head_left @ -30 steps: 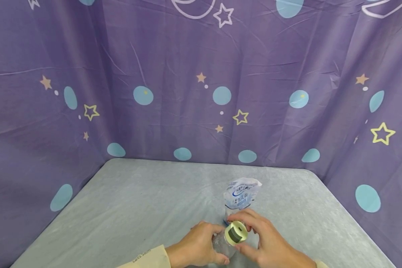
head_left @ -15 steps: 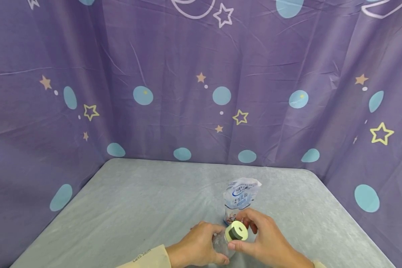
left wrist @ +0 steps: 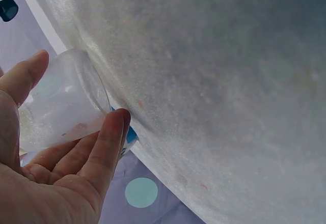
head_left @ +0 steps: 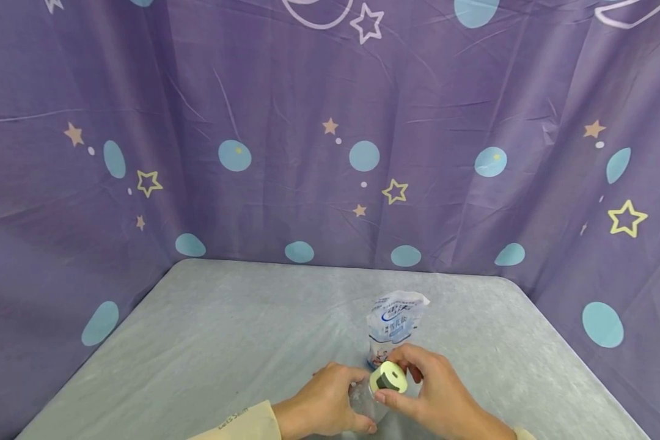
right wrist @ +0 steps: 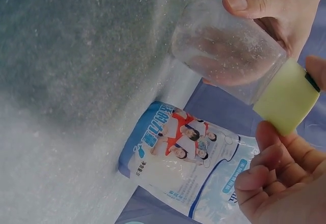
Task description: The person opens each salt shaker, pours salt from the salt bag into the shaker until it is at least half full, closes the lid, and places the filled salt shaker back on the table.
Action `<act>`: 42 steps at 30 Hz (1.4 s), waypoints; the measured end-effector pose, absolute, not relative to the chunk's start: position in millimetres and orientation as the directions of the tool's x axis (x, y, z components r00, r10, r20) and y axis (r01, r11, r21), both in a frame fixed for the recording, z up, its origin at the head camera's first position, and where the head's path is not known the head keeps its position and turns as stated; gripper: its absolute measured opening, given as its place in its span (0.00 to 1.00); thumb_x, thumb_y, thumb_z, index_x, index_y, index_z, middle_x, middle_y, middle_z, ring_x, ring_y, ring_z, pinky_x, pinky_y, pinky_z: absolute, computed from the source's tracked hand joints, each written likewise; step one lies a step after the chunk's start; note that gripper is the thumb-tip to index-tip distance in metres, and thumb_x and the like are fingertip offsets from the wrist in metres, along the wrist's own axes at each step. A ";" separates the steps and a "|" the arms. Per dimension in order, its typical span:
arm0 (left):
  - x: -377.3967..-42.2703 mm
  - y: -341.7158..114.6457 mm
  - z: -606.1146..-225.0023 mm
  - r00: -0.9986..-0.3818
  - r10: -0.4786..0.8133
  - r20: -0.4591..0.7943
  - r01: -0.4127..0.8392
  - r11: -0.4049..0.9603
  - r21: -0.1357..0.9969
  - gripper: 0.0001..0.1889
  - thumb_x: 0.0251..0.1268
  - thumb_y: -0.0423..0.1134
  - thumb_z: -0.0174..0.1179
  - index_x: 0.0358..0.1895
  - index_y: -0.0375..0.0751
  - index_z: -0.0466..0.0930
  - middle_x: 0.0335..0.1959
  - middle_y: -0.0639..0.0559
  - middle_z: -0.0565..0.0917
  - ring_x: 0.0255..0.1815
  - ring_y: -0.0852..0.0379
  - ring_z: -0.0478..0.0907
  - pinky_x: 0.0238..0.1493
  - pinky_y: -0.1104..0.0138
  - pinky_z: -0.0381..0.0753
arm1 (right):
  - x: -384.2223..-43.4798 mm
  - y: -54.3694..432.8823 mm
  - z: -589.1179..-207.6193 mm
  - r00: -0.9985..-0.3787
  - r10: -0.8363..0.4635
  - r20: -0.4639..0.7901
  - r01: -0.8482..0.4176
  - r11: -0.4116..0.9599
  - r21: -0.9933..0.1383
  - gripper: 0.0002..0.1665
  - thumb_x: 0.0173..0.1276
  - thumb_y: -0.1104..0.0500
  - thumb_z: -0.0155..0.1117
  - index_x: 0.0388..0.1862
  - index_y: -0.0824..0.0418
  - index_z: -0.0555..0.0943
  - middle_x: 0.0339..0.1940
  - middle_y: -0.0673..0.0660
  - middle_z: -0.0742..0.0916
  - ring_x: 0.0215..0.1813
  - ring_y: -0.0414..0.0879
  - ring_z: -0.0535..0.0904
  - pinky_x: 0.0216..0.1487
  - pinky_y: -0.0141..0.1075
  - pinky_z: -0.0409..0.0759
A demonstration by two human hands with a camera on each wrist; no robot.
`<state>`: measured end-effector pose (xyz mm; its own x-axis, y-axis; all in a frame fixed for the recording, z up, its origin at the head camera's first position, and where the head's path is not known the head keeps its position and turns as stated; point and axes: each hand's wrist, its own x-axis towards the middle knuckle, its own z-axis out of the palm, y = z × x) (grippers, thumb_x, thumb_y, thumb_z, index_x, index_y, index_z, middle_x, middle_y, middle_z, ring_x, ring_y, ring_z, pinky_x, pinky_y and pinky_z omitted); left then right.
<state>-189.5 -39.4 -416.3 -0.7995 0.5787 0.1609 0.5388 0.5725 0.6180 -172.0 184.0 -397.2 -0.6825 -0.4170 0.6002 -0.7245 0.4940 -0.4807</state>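
Observation:
A clear, squat jar (right wrist: 229, 46) with white grains clinging inside stands on the table. My left hand (head_left: 330, 400) grips its body from the left, thumb on the near side and fingers round the far side. On its mouth sits a pale yellow-green lid (head_left: 388, 377) with a dark flap. My right hand (head_left: 440, 391) pinches that lid between thumb and fingers. Just behind the jar is an upright white and blue plastic bag (head_left: 396, 321) with printed figures, open or crumpled at the top; my right fingers partly cover it in the right wrist view (right wrist: 285, 183).
A pale grey cloth covers the table (head_left: 253, 318). Purple curtains (head_left: 286, 91) with stars and blue spots hang behind it and along both sides.
My right hand's fingers have shifted round the lid: the thumb moved left along the near side, the index finger moved right along the far side. The left hand and bag stay put.

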 end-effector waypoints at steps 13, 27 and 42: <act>-189.9 -39.0 -417.1 -0.796 0.578 0.180 0.549 0.566 0.615 0.22 0.39 0.49 0.85 0.42 0.58 0.87 0.29 0.74 0.82 0.29 0.74 0.74 0.31 0.73 0.73 | -172.3 188.2 -392.9 -0.620 -0.494 0.610 -0.784 0.418 -0.459 0.30 0.57 0.56 0.83 0.57 0.43 0.81 0.45 0.41 0.86 0.33 0.36 0.74 0.33 0.28 0.73; -190.3 -40.2 -417.4 -0.797 0.583 0.160 0.532 0.551 0.642 0.23 0.40 0.48 0.85 0.44 0.58 0.88 0.32 0.74 0.83 0.31 0.74 0.75 0.33 0.72 0.74 | -173.1 189.9 -390.6 -0.576 -0.517 0.633 -0.817 0.373 -0.439 0.35 0.53 0.62 0.83 0.59 0.46 0.80 0.45 0.42 0.85 0.32 0.37 0.73 0.32 0.27 0.72; -189.5 -42.7 -419.1 -0.807 0.567 0.166 0.521 0.550 0.653 0.23 0.39 0.48 0.85 0.43 0.57 0.88 0.30 0.74 0.82 0.28 0.74 0.75 0.31 0.74 0.75 | -171.5 195.0 -385.3 -0.581 -0.486 0.653 -0.813 0.388 -0.435 0.35 0.53 0.63 0.83 0.59 0.48 0.80 0.45 0.44 0.85 0.33 0.37 0.72 0.33 0.26 0.72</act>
